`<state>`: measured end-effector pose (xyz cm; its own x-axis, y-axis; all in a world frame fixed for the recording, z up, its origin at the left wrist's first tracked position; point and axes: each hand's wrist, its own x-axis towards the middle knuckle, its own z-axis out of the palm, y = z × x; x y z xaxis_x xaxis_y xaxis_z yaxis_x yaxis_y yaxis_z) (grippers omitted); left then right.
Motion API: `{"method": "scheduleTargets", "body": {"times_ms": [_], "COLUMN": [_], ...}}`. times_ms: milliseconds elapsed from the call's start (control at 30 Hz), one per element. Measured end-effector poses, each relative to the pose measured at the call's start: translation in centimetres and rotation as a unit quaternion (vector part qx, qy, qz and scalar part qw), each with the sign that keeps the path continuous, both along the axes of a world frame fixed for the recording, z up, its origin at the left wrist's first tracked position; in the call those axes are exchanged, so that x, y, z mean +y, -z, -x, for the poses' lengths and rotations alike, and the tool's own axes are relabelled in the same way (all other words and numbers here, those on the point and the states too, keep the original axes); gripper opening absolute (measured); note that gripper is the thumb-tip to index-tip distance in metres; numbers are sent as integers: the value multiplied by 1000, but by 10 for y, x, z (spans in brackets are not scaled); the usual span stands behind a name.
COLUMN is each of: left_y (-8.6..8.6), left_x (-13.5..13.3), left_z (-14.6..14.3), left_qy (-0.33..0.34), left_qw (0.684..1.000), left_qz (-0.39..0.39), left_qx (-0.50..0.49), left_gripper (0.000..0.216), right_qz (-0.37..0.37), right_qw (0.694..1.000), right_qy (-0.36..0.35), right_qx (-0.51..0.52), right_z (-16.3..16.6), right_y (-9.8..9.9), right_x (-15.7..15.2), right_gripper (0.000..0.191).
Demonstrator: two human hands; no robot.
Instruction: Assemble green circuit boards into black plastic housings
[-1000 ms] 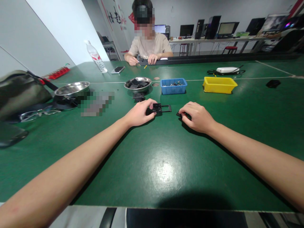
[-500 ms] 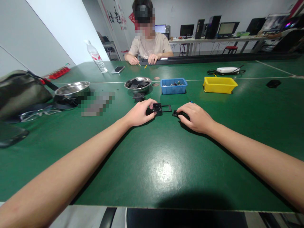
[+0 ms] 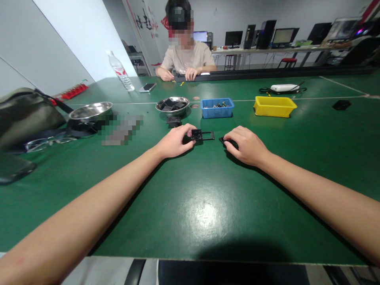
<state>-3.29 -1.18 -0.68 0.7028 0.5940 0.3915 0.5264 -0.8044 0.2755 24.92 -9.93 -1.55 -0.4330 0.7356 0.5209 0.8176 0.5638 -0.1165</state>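
My left hand point(image 3: 177, 141) is closed on a black plastic frame point(image 3: 203, 135) with a boxy end and a slim open loop that points right. Across a short gap, my right hand point(image 3: 246, 145) curls over a small black plastic piece point(image 3: 222, 139); the fingers hide most of it. Both hands rest low over the green table point(image 3: 184, 206). Just beyond my left hand lies another black part point(image 3: 173, 121), beside a steel bowl point(image 3: 187, 109) of black pieces.
A blue bin point(image 3: 217, 113) of small parts and a yellow bin point(image 3: 274, 111) stand beyond my hands. On the left are a second steel bowl point(image 3: 90, 111), glasses point(image 3: 40, 145) and a bag point(image 3: 26, 107). A bottle point(image 3: 120, 72) and a seated person point(image 3: 187, 57) are opposite.
My right hand has shifted slightly right with the small black piece, widening the gap to the frame. My left hand has stayed in place.
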Motion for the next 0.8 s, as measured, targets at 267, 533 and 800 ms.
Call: {"method": "scheduleTargets", "body": {"times_ms": [267, 533, 800], "left_y": [1, 1, 1], "left_x": [1, 0, -1], "left_z": [0, 0, 0], "left_qy": [-1, 0, 2], "left_qw": [1000, 1000, 1000], "left_qz": [0, 0, 1], "left_qx": [0, -4, -6], "left_gripper": [35, 34, 33], "right_qz": [1, 9, 30], "right_qw": [1000, 1000, 999], "right_qy": [-22, 0, 24], "right_qx": [-13, 1, -5], "right_z": [1, 1, 0], "right_y": [2, 1, 3], "right_x": [1, 1, 2], "right_gripper": [20, 21, 20]}}
